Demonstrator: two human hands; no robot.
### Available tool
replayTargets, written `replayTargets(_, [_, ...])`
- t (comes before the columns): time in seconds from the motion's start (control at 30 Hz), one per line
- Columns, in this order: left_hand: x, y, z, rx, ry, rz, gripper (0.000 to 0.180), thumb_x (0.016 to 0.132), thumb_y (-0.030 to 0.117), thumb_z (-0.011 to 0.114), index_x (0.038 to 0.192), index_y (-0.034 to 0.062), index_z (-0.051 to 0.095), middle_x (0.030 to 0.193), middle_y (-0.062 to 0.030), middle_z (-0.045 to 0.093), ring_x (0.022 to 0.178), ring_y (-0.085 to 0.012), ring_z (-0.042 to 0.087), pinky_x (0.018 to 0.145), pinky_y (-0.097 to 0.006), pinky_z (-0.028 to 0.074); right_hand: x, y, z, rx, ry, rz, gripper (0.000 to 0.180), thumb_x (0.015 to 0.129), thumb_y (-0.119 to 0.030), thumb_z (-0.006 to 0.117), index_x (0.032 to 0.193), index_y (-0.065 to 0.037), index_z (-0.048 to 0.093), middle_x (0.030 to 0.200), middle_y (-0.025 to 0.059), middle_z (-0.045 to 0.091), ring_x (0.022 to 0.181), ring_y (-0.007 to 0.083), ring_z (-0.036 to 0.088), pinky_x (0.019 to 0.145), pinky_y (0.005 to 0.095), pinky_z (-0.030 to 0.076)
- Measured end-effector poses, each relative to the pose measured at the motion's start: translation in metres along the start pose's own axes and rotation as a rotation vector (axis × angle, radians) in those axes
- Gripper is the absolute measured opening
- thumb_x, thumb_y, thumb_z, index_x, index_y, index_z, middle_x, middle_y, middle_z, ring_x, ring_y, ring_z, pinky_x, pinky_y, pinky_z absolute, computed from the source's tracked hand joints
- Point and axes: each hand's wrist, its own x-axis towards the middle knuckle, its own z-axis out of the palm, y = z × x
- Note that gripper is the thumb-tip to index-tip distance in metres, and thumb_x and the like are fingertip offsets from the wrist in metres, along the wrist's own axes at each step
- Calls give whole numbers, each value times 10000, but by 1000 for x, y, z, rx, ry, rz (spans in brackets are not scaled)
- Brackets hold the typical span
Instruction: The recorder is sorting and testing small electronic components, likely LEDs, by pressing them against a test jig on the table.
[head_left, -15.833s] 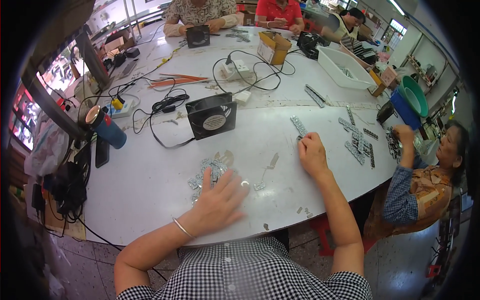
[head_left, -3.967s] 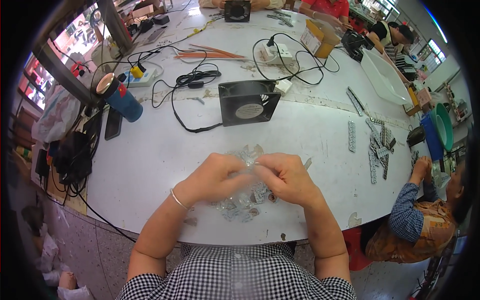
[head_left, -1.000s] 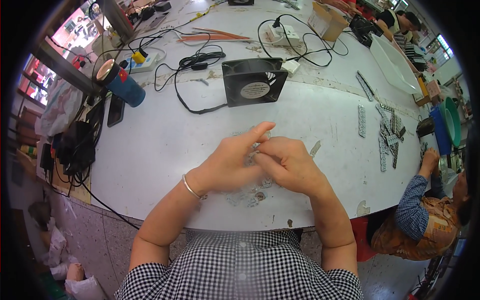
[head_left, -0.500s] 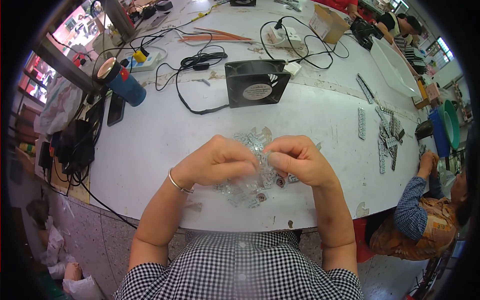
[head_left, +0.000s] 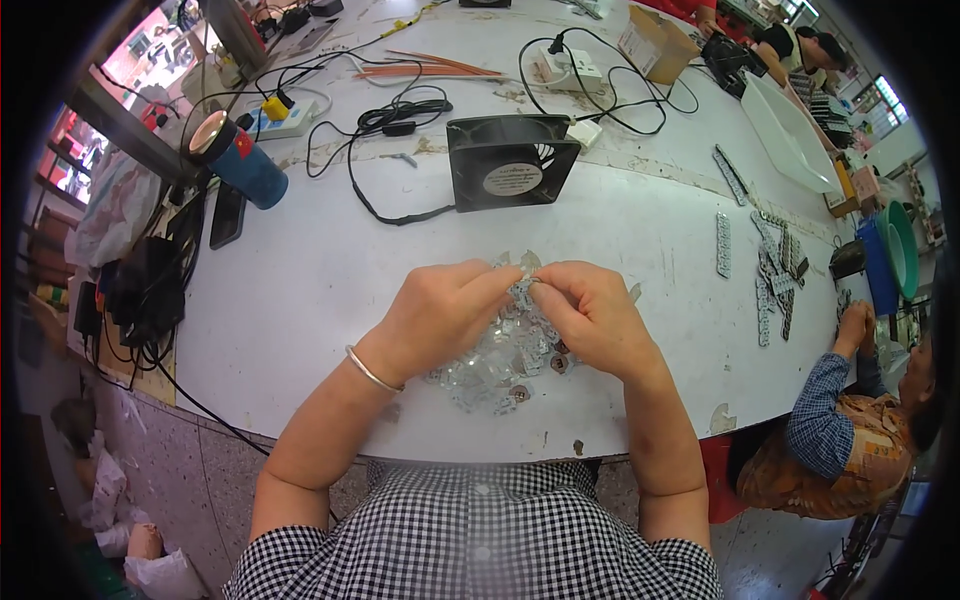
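My left hand [head_left: 442, 312] and my right hand [head_left: 592, 312] meet at the fingertips over the white table. Between them is a small silvery-white circuit board piece [head_left: 522, 294], pinched from both sides; my fingers cover part of it. Below and behind the hands lies a loose pile of small circuit board pieces and clear plastic bits [head_left: 485, 375]. Some round brownish discs [head_left: 559, 363] lie at its right and front edges. A metal bangle is on my left wrist.
Beyond the pile stands a black square fan [head_left: 513, 165] with a cable. Board strips [head_left: 780, 270] lie to the right, near a co-worker [head_left: 840, 435]. At left are a blue tumbler [head_left: 245, 165], a phone [head_left: 228, 217] and black adapters with cables [head_left: 150, 295]. A white tray [head_left: 790, 130] sits far right.
My left hand has moved up and forward from its blurred spot, and its fingertips now meet my right hand's at the small board piece. My right hand has turned slightly.
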Motion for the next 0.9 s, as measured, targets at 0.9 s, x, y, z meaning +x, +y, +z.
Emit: replayTargets(0.9, [0, 4, 11, 42, 143, 42, 194, 779, 7, 716, 964, 14, 656, 744, -104, 633, 582, -258, 614, 510, -332, 487, 1, 5, 6, 103, 135, 44, 162, 919, -111, 608, 935, 35, 677, 739, 13, 615, 660, 67, 515, 594, 243, 425])
